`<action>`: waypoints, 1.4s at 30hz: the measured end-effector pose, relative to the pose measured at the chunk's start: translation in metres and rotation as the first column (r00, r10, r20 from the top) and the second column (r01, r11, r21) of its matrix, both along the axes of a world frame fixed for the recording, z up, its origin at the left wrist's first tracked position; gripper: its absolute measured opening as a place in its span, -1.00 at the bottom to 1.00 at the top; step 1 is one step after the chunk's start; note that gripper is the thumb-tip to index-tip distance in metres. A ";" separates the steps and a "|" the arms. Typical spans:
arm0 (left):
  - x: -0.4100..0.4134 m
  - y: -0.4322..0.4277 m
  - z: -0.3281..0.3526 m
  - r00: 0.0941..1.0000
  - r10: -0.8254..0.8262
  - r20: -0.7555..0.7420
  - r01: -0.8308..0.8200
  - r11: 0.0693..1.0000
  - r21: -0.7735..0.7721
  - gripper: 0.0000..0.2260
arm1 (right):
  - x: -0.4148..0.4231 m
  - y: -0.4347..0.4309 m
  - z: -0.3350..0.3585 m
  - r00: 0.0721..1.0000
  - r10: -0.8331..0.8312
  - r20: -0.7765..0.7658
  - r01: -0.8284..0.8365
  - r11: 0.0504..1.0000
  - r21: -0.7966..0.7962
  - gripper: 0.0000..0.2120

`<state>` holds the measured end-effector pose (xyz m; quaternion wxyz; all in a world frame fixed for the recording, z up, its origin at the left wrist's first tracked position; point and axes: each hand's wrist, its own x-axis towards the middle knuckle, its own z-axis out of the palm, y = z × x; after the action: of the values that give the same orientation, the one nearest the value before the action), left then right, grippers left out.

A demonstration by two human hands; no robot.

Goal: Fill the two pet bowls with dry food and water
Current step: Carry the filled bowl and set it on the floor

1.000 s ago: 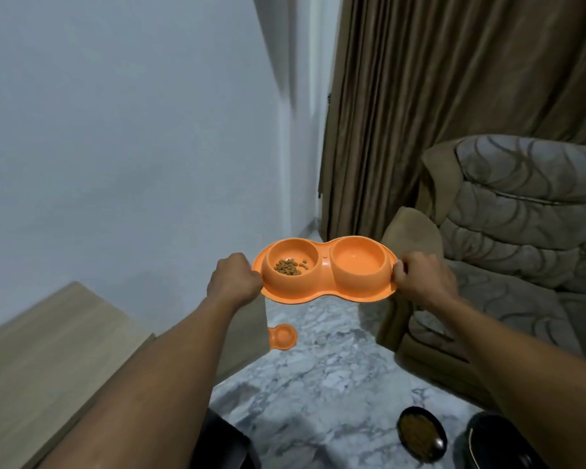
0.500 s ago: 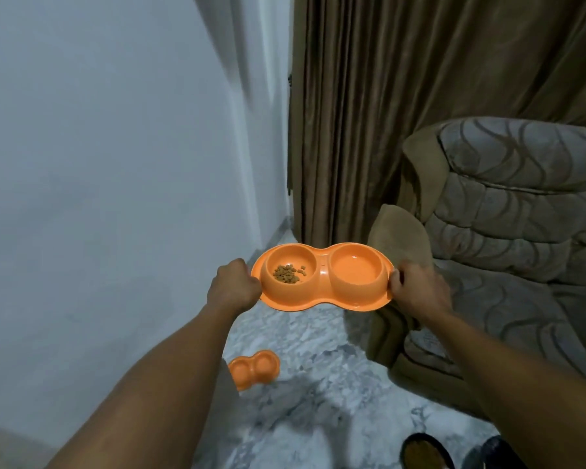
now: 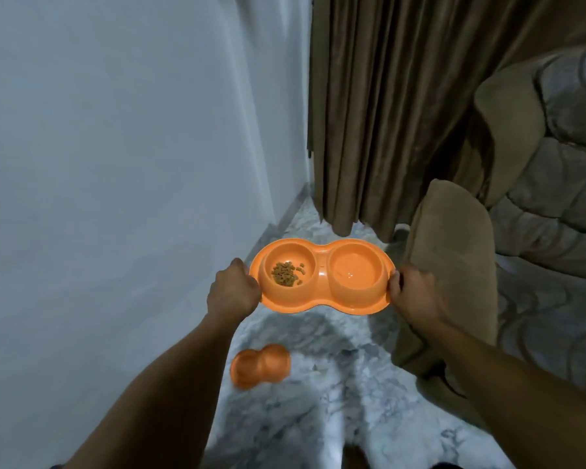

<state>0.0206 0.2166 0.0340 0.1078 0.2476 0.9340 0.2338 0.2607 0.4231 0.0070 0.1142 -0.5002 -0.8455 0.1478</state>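
The orange plastic double pet dish [image 3: 320, 294] is in the air above the grey-veined marble floor [image 3: 318, 401], held roughly level between both hands; the left hand [image 3: 232, 292] is curled round the left end of the rim, and the right hand [image 3: 415, 294] pinches the right end, thumb on top, its other fingers hidden beneath. The left well holds a small heap of brown dry kibble [image 3: 286, 274] covering only part of the bottom; the right well shows a glint that I take for shallow clear water [image 3: 352, 272], though its depth cannot be told. The chief risk, as I judge it, is a tilt; the dish is wide, thin and carried only by its two ends, so one hand dropping lower than the other would send water over the low rim onto the floor, or across the bridge into the kibble; a quick lowering would slop it the same way. A second orange double dish [image 3: 259, 365] lies on the floor below and to the left, near the white painted wall [image 3: 115, 164], too blurred to say whether it is filled; setting the held one down without looking could knock it. The tan padded sofa arm [image 3: 454, 265] stands just beside the right hand, and the knuckles could catch it; a wet rim could also slip from the pinch.
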 end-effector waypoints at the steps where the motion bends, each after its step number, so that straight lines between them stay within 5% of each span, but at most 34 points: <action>1: -0.009 0.009 -0.015 1.000 0.015 0.008 -0.015 1.000 0.000 -0.93 | -0.011 0.009 -0.016 1.000 -0.006 -0.002 0.006 1.000 -0.017 -0.71; 6: -0.055 0.052 -0.122 0.993 0.088 0.080 -0.084 0.995 -0.052 -0.95 | -0.063 0.048 -0.128 0.997 -0.001 0.075 0.003 0.999 -0.034 -0.60; 10: -0.093 0.080 -0.233 0.994 0.093 0.050 -0.088 0.992 -0.086 -0.92 | -0.099 0.078 -0.229 0.991 -0.006 0.136 0.006 1.000 -0.005 -0.72; 20: -0.168 0.131 -0.546 0.995 0.078 0.069 -0.071 0.992 -0.104 -0.96 | -0.174 0.135 -0.555 1.000 0.029 0.004 -0.029 0.996 -0.083 -0.70; 26: -0.192 0.144 -0.699 0.990 0.098 0.103 -0.084 0.987 -0.135 -0.96 | -0.200 0.142 -0.710 0.997 -0.012 0.078 0.018 0.996 -0.084 -0.73; 32: -0.215 0.151 -0.790 0.989 0.067 0.134 -0.044 0.985 -0.166 -0.98 | -0.211 0.145 -0.798 0.996 -0.014 0.083 0.024 0.993 -0.114 -0.72; 42: -0.212 0.141 -0.844 0.978 0.068 0.198 -0.024 0.977 -0.214 -0.94 | -0.210 0.137 -0.836 0.994 0.003 0.107 0.002 0.999 -0.045 -0.70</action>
<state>-0.1912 0.3571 -0.8103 0.2230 0.1878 0.9431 0.1601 0.0512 0.5604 -0.8289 0.0577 -0.5097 -0.8470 0.1397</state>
